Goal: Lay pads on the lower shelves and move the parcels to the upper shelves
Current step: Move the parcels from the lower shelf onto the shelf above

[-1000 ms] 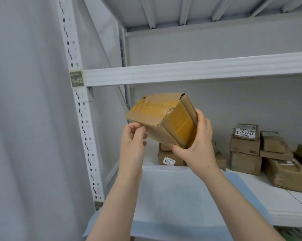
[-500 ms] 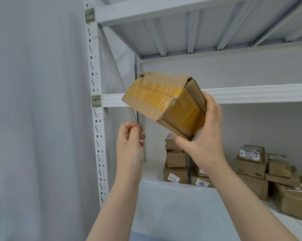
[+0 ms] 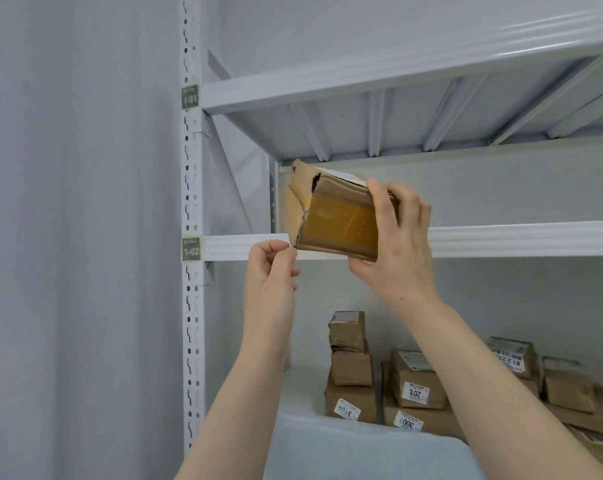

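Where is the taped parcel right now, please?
Head view, centre: the right hand holds the parcel at the 1-02 shelf rail, near its left end.

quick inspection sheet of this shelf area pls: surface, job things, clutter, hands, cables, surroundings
surface: white metal shelf tagged 1-02; higher shelf tagged 1-01 above it.
job's things: taped cardboard parcel held tilted at the 1-02 beam, not seen to rest on it; pale pad on the level below; stacked parcels behind the pad.
clutter: nothing seen.
hands: right hand grips the parcel's end; left hand has fingers curled by its lower corner, hold unclear.
cables: nothing seen.
surroundings: perforated white post; plain grey wall.
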